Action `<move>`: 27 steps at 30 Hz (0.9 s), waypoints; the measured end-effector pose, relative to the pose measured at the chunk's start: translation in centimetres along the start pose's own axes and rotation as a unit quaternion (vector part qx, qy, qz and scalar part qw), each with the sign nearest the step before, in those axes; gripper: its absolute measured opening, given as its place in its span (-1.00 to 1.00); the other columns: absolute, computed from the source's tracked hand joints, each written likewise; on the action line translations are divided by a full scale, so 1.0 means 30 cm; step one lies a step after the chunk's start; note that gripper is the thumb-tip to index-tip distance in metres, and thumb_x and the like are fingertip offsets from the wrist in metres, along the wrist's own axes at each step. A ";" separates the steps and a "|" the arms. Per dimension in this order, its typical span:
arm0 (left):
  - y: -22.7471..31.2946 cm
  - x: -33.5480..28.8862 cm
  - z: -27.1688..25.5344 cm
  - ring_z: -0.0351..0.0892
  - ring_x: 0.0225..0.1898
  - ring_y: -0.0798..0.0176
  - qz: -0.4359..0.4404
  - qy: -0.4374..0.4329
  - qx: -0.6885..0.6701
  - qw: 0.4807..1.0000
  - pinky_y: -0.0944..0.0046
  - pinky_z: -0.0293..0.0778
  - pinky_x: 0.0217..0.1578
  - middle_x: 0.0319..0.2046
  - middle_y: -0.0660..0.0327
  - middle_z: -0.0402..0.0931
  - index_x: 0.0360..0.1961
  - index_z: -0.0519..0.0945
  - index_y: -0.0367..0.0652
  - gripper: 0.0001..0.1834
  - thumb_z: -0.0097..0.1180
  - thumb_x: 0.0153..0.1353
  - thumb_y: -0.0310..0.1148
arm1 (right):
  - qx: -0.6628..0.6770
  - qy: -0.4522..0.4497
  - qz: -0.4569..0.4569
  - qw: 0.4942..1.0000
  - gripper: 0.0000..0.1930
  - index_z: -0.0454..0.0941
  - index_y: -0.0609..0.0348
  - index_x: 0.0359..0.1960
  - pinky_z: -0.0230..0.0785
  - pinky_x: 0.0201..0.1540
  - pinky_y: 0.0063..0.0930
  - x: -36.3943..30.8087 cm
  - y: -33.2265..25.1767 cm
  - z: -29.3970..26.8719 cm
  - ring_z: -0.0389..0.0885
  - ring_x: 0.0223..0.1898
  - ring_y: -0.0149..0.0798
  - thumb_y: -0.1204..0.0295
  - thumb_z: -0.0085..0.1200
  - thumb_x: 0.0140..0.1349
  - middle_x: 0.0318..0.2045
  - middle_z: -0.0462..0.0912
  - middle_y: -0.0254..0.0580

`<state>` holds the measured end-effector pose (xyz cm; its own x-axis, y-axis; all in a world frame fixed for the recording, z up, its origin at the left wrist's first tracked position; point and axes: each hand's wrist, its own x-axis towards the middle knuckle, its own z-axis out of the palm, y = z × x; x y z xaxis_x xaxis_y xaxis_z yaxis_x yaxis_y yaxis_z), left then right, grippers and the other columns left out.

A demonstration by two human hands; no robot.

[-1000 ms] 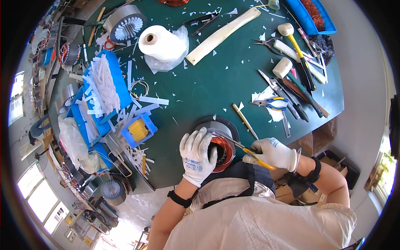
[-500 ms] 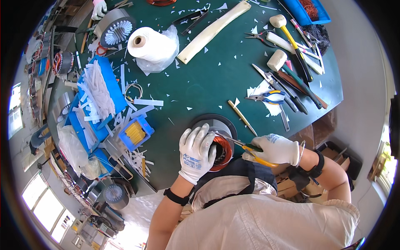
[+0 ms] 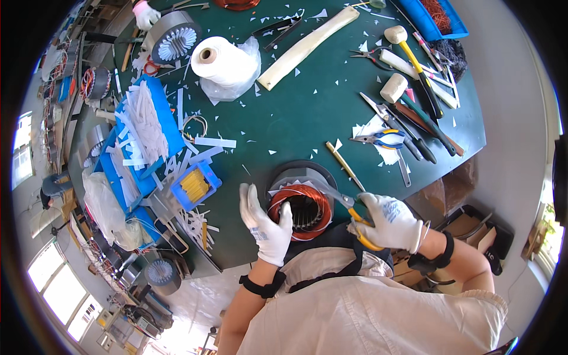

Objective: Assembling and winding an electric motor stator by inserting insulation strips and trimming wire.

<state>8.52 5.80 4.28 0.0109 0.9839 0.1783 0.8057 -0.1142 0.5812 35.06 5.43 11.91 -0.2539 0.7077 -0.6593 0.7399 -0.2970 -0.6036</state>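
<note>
Left hand (image 3: 264, 223) flat against the stator (image 3: 300, 204); right hand (image 3: 387, 222) fisted round pliers (image 3: 350, 207).

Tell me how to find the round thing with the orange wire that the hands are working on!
Look at the near edge of the green table, right in front of the person. Between the gloved left hand and right hand sits a round metal ring. Only it has shiny copper-orange wire coiled around its hollow middle; the other ring far off is bare grey.
</note>
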 end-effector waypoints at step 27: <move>0.030 0.048 0.038 0.46 0.13 -0.18 0.151 -0.142 0.011 0.978 -0.12 0.34 0.16 0.10 -0.03 0.49 0.20 0.43 -0.16 -0.38 0.26 0.05 -0.39 | 0.052 -0.186 0.036 0.981 -0.37 0.62 0.27 -0.21 0.48 -0.19 -0.23 0.061 0.101 -0.045 0.67 -0.29 0.04 -0.19 -0.01 0.34 -0.35 0.67 0.10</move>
<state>9.93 7.27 4.15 0.4115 0.9047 0.1101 0.7532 -0.4056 0.5178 37.68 6.71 9.48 -0.4274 0.4063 -0.8076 0.7011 -0.4150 -0.5798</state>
